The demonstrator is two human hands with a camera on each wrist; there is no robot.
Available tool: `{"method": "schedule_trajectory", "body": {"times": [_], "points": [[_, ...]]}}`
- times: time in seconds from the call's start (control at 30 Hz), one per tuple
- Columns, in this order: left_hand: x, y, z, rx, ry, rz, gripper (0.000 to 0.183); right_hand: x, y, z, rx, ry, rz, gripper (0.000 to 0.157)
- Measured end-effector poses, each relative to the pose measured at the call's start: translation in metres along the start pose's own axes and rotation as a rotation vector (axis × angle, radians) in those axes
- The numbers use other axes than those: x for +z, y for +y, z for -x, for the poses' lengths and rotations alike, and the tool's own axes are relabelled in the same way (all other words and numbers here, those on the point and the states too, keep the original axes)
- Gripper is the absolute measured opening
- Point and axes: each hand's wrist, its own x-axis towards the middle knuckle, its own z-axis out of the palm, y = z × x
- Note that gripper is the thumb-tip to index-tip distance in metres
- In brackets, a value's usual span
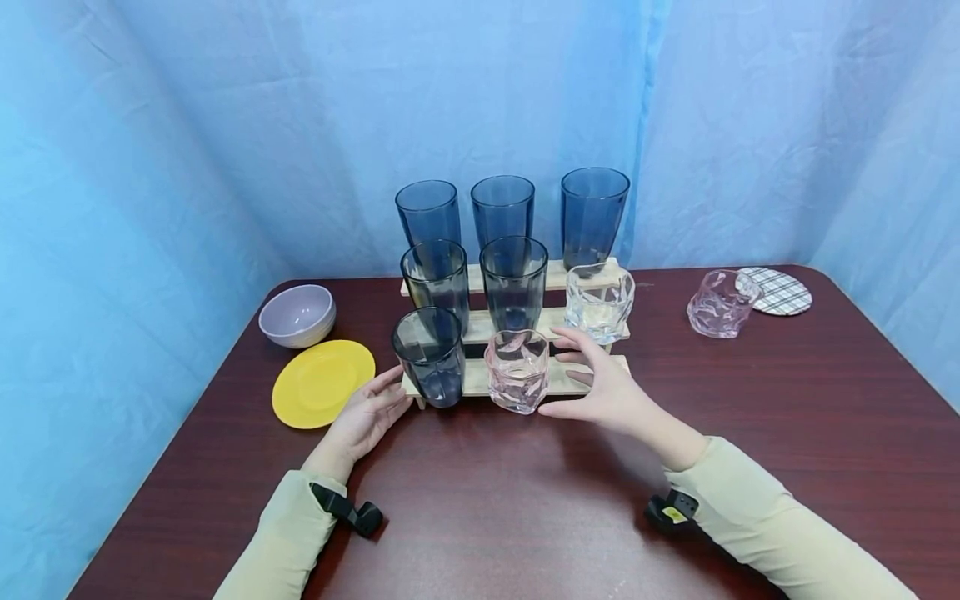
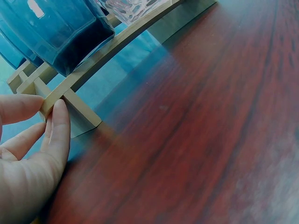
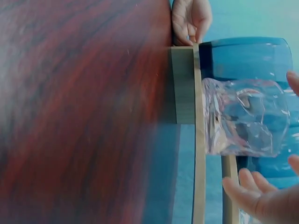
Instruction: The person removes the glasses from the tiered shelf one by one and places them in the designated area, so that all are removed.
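A three-tier wooden rack (image 1: 477,380) stands on the table with several tall blue glasses and two short wavy tumblers on it. My left hand (image 1: 369,421) pinches the left end of its lowest shelf between thumb and fingers, close beside a tall blue glass (image 1: 435,358). On that same shelf, mid-rack, sits a pinkish wavy tumbler (image 1: 519,375). Just right of this tumbler is my right hand (image 1: 611,396), fingers spread and holding nothing; a gap shows between it and the tumbler in the right wrist view. Behind the fingers, a clear wavy tumbler (image 1: 600,302) stands on the middle shelf.
To the left lie a yellow plate (image 1: 324,385) and a lilac bowl (image 1: 298,317). At the right, another pink tumbler (image 1: 720,307) stands beside a round checked coaster (image 1: 783,293). A blue curtain (image 1: 360,108) hangs behind the dark red table (image 1: 480,508).
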Motion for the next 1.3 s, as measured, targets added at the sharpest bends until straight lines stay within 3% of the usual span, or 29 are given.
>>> {"method": "schedule_trajectory", "body": {"times": [0.23,0.67,0.97,1.3], "points": [[0.0,-0.001,-0.001,-0.006,0.012,-0.008,0.06,0.009,0.002,-0.005,0.019,0.078,0.009,0.089],[0.0,-0.001,0.0,0.009,0.009,-0.016,0.059,0.023,0.003,-0.015,0.052,0.049,-0.056,0.095],[0.002,0.0,0.0,-0.001,0.008,-0.004,0.059,0.031,0.005,-0.016,0.031,0.056,-0.011,0.096],[0.001,0.0,0.001,0.009,0.002,0.004,0.061,0.037,0.005,-0.019,0.055,0.136,0.072,0.095]]}}
